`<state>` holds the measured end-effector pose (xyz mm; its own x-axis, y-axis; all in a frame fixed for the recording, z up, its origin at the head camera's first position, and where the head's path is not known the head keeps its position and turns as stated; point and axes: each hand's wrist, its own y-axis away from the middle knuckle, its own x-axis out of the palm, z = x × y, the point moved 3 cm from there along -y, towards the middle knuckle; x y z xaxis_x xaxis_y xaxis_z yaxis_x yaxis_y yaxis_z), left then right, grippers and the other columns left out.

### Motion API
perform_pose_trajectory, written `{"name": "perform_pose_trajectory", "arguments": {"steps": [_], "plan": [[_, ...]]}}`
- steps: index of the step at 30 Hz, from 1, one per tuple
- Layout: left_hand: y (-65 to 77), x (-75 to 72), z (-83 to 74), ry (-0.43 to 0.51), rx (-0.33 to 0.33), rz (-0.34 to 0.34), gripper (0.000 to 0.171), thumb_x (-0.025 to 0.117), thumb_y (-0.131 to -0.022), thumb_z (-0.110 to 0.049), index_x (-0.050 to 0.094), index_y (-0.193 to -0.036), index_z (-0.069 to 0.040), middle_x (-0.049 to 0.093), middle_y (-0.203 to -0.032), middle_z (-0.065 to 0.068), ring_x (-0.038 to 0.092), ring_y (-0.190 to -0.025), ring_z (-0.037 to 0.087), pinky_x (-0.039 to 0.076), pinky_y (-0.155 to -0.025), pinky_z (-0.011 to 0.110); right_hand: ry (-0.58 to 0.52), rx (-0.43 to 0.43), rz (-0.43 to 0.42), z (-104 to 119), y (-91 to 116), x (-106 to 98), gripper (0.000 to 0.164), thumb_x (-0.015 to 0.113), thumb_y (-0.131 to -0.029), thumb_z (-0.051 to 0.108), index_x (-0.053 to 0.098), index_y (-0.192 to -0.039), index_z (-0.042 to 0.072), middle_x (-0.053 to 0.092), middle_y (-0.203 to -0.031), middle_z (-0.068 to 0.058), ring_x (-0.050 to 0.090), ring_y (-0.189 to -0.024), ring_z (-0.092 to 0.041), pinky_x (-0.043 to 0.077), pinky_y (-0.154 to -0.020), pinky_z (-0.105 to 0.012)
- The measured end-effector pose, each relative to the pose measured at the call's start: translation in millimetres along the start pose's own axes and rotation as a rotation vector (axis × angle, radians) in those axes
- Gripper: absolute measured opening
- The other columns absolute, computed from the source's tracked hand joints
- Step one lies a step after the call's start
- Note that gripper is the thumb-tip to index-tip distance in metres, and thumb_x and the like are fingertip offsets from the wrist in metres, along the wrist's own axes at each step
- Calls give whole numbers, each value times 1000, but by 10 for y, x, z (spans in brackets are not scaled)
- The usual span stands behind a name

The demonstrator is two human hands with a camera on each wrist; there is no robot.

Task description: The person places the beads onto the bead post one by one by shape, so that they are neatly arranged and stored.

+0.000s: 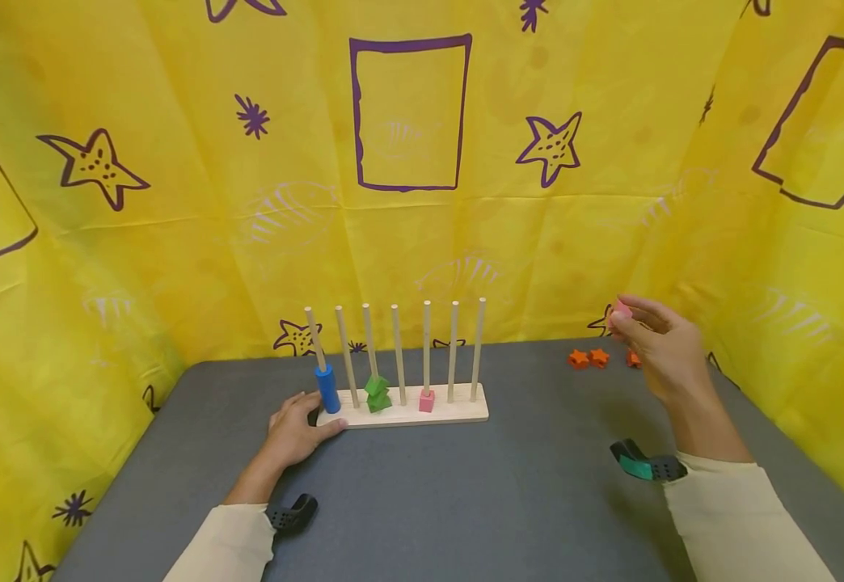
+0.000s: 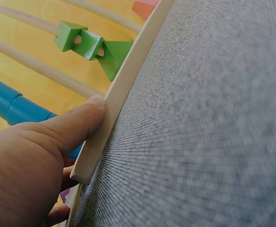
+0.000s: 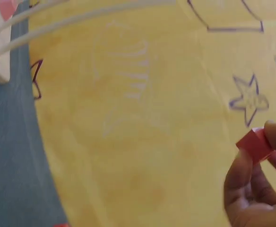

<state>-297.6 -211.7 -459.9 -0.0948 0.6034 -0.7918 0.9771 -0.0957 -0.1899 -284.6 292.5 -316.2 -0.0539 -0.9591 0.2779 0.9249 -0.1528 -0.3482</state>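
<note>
A wooden peg board [image 1: 458, 411] with several upright pegs stands on the grey table. My left hand [image 1: 294, 430] grips its left end, the thumb along the front edge in the left wrist view. Blue cylinders [image 1: 327, 390] are stacked on the leftmost peg. Green triangular blocks [image 1: 377, 394] sit on the third peg, and one pink cube [image 1: 427, 401] is at the foot of the fifth. Off to the right, raised above the table, my right hand [image 1: 665, 347] pinches another pink cube [image 3: 256, 144] between thumb and fingers.
Orange star blocks [image 1: 599, 358] lie at the back right of the grey table [image 1: 422, 501], one partly behind the right hand. A yellow patterned cloth [image 1: 407, 242] hangs behind the table and along both sides.
</note>
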Motion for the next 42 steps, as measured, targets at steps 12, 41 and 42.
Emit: {"name": "perform_pose_trajectory", "arguments": {"steps": [12,41,42], "plan": [[-10,-10,17,-6,-34,33,71,74,-84,-41,53,-135,4,47,-139,24,23,-136,46,13,-101,65,245,-143,156,201,-87,626,32,70,-87,2,64,-117,-7,64,-95,-12,67,-76,-20,56,-66,-29],[-14,-9,17,2,-43,37,71,74,-84,-41,52,-135,4,47,-140,23,22,-136,46,12,-101,65,380,-87,349,133,-260,1794,34,68,-92,15,64,-122,1,60,-103,-16,62,-86,-30,53,-79,-39],[-13,-10,13,3,-44,38,71,74,-85,-40,52,-135,4,47,-140,24,22,-136,46,12,-101,65,412,-98,349,124,-268,1818,35,69,-91,16,63,-123,2,61,-104,-14,63,-88,-29,53,-80,-39]]}}
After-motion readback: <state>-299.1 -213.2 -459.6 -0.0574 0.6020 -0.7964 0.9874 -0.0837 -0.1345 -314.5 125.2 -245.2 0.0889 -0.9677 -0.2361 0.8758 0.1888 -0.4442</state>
